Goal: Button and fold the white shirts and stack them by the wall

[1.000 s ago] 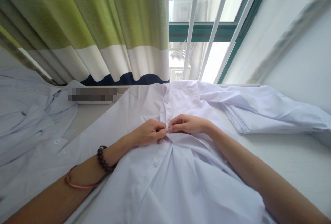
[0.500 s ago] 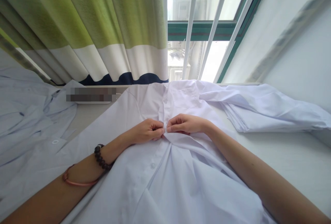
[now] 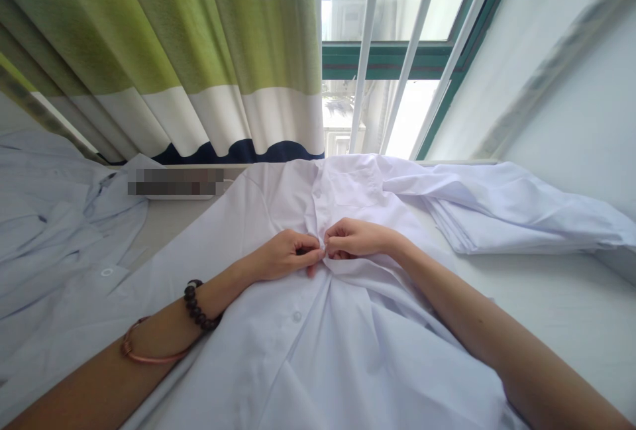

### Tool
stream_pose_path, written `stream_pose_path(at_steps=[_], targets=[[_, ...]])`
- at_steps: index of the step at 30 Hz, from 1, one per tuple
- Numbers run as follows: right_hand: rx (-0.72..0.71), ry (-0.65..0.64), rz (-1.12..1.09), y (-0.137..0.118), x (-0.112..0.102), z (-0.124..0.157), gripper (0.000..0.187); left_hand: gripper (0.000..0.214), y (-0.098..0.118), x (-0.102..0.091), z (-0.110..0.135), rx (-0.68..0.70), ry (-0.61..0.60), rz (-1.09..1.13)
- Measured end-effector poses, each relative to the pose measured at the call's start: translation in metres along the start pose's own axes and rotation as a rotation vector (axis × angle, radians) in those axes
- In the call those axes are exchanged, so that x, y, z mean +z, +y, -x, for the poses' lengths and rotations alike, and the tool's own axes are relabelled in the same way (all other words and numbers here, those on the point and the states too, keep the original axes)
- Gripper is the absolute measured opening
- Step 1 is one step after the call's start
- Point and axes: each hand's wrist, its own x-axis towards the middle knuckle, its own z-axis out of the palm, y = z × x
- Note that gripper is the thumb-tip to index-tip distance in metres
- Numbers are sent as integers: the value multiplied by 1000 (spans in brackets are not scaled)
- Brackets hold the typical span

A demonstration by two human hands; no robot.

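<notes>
A white button-front coat (image 3: 278, 364) lies spread out before me, its front placket running down the middle. My left hand (image 3: 291, 252) pinches the placket edge from the left, thumb and fingers pressed together. From the right, my right hand (image 3: 355, 239) pinches the opposite front edge, fingertips almost touching the left ones. Whatever button sits between the fingertips is hidden. Lower on the placket a clear button (image 3: 297, 316) shows. The coat's chest pocket (image 3: 355, 186) lies above my right hand. A dark bead bracelet (image 3: 197, 304) and a copper-coloured bangle (image 3: 154, 357) circle my left wrist and forearm.
More white garments (image 3: 59, 231) lie heaped at the left. Folded white cloth (image 3: 491, 228) rests under the coat's sleeve (image 3: 517, 191) at the right. A blurred-out object (image 3: 173, 183) stands at the back, below a striped curtain (image 3: 268, 39). White window bars (image 3: 365, 52) rise behind.
Both hands have shifted slightly to the right, still pinching the coat's front edges. The left thumb and fingers have moved closer to the right fingertips.
</notes>
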Motion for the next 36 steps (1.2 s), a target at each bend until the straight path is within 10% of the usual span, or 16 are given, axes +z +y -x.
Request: stream_pose_path(at_steps=[15, 29, 36], targets=[[-22, 1, -113, -1, -3, 5, 16, 39, 5, -1, 1, -49, 60, 31], [375, -62, 306, -38, -33, 42, 44, 32, -5, -28, -24, -225, 515, 314], [431, 160, -502, -1, -13, 44, 45, 34, 24, -42, -7, -410, 104, 78]])
